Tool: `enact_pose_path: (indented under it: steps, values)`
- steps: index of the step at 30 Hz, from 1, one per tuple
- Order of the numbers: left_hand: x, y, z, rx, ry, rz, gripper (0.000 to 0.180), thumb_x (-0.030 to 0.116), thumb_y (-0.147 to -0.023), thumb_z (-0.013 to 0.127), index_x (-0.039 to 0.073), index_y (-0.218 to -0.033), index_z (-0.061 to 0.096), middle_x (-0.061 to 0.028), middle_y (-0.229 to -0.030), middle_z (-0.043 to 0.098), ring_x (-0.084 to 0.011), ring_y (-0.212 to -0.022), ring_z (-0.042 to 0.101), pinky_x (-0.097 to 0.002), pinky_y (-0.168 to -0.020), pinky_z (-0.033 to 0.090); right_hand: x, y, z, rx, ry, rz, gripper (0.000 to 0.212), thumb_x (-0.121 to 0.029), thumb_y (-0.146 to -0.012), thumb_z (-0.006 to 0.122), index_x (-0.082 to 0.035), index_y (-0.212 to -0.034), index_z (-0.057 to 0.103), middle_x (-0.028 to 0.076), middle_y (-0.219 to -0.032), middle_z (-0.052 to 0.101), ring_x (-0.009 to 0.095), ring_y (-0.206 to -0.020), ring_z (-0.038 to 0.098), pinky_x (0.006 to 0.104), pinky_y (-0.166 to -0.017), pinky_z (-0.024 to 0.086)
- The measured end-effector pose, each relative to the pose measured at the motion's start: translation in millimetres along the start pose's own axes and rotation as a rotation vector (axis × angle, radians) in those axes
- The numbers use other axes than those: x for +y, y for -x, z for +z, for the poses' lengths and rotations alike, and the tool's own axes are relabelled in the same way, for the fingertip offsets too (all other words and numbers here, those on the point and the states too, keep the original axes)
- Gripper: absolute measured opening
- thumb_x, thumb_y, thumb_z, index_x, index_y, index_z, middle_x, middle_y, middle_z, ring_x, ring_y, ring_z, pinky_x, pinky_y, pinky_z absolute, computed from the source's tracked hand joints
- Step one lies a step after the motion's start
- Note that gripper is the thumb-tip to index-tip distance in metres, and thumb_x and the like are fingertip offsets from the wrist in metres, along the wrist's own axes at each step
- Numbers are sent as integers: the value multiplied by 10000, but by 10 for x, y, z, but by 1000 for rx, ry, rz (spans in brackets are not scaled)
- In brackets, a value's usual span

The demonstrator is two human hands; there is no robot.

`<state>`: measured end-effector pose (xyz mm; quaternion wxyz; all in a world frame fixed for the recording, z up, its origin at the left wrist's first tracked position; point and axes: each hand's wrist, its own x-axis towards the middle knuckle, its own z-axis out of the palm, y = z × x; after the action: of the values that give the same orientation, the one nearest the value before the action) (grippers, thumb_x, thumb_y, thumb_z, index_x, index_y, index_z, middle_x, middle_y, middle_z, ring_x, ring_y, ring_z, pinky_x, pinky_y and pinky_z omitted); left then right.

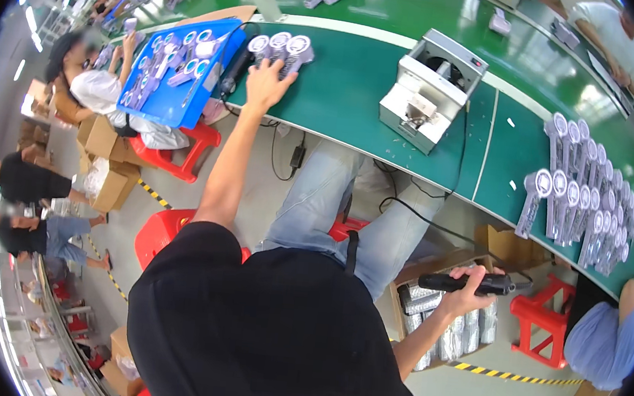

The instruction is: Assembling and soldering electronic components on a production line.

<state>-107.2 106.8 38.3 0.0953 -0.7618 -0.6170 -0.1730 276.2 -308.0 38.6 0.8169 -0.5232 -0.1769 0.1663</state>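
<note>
A black short-sleeved shirt tops pale blue jeans.

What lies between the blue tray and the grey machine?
The head view shows a black object beside the tray, three purple devices with the left hand on them, then green tabletop.

Left of the grey machine, the left hand is partly covering the handles of lilac devices. Below and right of the machine, the right hand is hiding the middle of a black tool. Farther right, the view's rim is cropping a co-worker in blue; far lower left, distant figures are appearing too small to make out.
</note>
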Motion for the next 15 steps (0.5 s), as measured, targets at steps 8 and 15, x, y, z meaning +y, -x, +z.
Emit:
enact_pose_path:
  steps: [8,15]
  values:
    - [33,-160,16,18,20,58,498,527,-913,571,93,-1144,650,-224,-1126,617,-424,-1018,599,-544,-918,427,1,43,60,11,-13,68,394,15,-916,628,-28,-1241,410,78,-763,537,183,-516,548,370,-530,517]
    - [838,-49,-121,-66,141,-115,621,665,-841,605,203,-1256,620,-198,-1267,567,-505,-1167,516,-570,-1000,411,-71,64,-62,95,-55,78,376,41,-880,659,-20,-1164,421,94,-753,570,187,-508,564,344,-512,510]
